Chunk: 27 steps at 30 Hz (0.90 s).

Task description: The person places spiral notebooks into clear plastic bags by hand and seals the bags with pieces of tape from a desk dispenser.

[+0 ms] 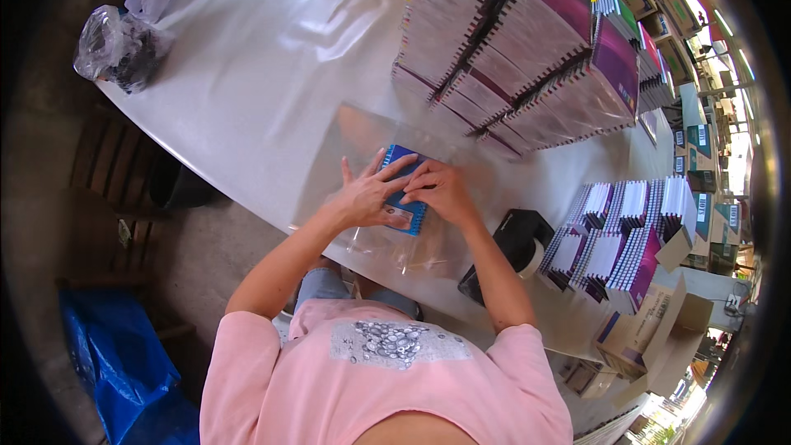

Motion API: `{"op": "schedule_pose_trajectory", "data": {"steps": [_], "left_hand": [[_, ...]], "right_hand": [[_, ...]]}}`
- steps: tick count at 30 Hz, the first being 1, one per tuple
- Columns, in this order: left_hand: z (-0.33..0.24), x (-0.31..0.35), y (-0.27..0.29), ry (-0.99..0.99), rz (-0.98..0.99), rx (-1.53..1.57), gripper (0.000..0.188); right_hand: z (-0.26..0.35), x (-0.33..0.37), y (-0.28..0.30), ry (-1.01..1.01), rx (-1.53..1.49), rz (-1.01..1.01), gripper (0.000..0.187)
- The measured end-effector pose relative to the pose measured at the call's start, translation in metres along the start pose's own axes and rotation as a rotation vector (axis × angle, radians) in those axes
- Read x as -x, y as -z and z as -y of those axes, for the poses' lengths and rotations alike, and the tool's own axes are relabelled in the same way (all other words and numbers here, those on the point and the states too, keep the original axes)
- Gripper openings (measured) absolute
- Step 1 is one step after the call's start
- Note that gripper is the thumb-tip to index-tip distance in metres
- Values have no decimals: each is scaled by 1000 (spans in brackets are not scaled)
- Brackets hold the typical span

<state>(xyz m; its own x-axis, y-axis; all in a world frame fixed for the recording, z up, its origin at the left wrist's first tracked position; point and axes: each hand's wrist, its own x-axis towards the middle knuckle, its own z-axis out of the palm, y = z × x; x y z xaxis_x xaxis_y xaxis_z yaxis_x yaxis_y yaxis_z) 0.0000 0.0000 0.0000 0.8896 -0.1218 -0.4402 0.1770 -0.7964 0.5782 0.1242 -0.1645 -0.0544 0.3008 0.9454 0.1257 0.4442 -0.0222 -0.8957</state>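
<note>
A small blue spiral notebook (400, 152) lies on a clear plastic sheet (329, 152) that is spread on the table. My left hand (371, 196) rests flat over the notebook with its fingers spread, hiding part of the cover. At the notebook's right edge is my right hand (442, 193), its thumb and fingers drawn together in a pinch. Whatever is between those fingertips is too small to make out. To the right of my right forearm stands a black tape dispenser (521, 235) with a roll of tape.
Tall stacks of plastic-wrapped spiral notebooks (494, 41) stand at the far right of the white-covered table (247, 107). Smaller purple notebook stacks (614, 235) sit beyond the dispenser, near an open cardboard box (651, 325). A crumpled plastic bag (124, 45) lies on the far left corner.
</note>
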Motion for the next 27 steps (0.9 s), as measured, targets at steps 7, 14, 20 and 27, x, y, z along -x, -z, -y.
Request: {"op": "schedule_pose_trajectory", "data": {"steps": [7, 14, 20, 27], "left_hand": [[18, -13, -25, -94, -195, 76, 98], [35, -20, -38, -312, -600, 868, 56], [17, -14, 5, 60, -306, 105, 41], [31, -14, 8, -102, -276, 326, 56]], "right_hand": [[63, -25, -3, -343, 222, -156, 72], [85, -24, -5, -355, 196, -131, 101], [88, -20, -9, -297, 592, -181, 99], [133, 87, -33, -532, 595, -1013, 42]]}}
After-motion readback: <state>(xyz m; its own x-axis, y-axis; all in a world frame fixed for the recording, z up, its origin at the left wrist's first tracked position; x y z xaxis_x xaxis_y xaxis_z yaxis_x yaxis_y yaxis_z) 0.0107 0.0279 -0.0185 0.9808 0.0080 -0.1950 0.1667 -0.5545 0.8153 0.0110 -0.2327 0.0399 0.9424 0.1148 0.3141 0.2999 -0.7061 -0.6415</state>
